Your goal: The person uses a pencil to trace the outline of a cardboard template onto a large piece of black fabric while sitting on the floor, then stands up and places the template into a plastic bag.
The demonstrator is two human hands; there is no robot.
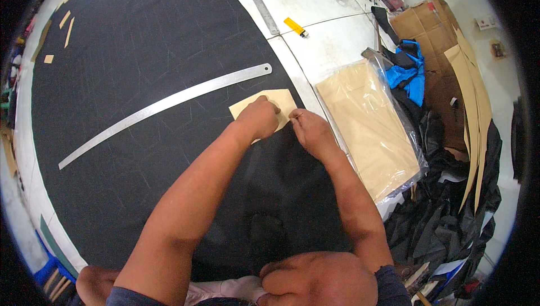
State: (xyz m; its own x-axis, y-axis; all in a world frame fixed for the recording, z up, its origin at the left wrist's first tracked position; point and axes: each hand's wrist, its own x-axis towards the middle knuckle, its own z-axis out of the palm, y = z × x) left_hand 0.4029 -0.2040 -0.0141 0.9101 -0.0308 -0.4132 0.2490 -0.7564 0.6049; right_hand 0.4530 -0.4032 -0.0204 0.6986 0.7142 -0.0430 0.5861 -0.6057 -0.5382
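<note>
A small tan card pattern piece [286, 99] with angled corners lies on a wide black cloth [185, 53] marked with faint pale lines. My left hand [260, 116] presses down on the card, its fingers bent and closed against the surface. At the card's right edge is my right hand [312, 131], with thumb and fingertips pinched together. Whatever sits in that pinch is too small to make out. Beyond my hands, a long metal ruler [169, 104] stretches slantwise over the cloth, apart from the card.
Right of the cloth lie tan sheets in a clear plastic bag [368, 131], a yellow lighter [295, 27] and a second metal ruler [257, 2]. Blue fabric [413, 72], brown cardboard [436, 41] and heaped black cloth [427, 221] crowd the right side. Small card scraps [68, 32] lie far left.
</note>
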